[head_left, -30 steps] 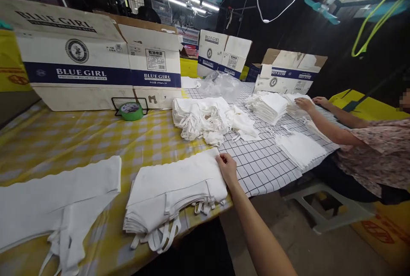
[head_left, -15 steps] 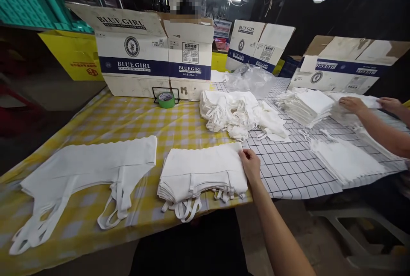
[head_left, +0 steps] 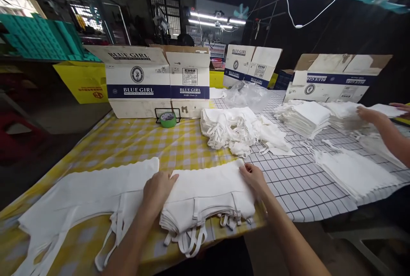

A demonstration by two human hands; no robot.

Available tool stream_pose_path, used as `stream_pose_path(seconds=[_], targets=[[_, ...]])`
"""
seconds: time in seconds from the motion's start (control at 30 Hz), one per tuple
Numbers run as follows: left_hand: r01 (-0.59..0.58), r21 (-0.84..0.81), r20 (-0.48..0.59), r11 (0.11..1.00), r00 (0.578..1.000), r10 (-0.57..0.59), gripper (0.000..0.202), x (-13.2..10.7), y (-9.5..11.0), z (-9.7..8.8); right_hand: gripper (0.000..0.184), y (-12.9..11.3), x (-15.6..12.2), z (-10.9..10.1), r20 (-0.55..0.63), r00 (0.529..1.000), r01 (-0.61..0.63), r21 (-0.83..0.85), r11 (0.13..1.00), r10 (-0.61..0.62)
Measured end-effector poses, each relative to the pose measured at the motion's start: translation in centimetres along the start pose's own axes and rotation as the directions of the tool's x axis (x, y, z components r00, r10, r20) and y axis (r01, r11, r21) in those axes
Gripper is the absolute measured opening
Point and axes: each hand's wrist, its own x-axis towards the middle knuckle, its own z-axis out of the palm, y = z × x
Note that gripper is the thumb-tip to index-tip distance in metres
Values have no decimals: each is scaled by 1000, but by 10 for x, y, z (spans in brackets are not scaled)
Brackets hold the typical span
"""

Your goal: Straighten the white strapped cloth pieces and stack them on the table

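Note:
A stack of folded white camisoles [head_left: 205, 186] lies at the front edge of the table, with thin straps hanging toward me. My right hand [head_left: 254, 180] pinches the stack's upper right corner between thumb and fingers. At its upper left corner, my left hand [head_left: 159, 188] has its fingers curled down on the edge and its thumb on the top layer. To the left, another white camisole [head_left: 86, 184] is spread flat, its straps toward me; my left forearm passes over its right part.
Behind the stack sits a heap of white garments [head_left: 229, 124]. A green tape roll [head_left: 168, 120] stands before a beer carton [head_left: 137, 92]. On the right, a co-worker's hand [head_left: 368, 114] touches white garments near neat piles [head_left: 304, 115] on a checked cloth [head_left: 275, 182].
My left hand has come into view and reached the stack's left corner. My right hand stays at the right corner. The camera has tilted up a little.

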Motion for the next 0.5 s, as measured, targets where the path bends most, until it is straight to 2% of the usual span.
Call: stream_pose_path(seconds=[0.1,0.17,0.3,0.5], targets=[[48,76,-6,996,999,-48,33,4,-4,24,29,-2,5,-1,26,1000,6,-63,998,-5],[92,83,-23,992,996,-91,33,6,-8,32,29,-2,5,-1,28,999,19,-90,996,-16],[125,16,-28,992,992,-125,28,12,-14,37,29,-3,1,0,-10,999,51,-112,992,-52],[59,-69,-107,996,992,-66,10,16,-13,43,26,-10,-2,3,-73,992,102,-67,992,-107]])
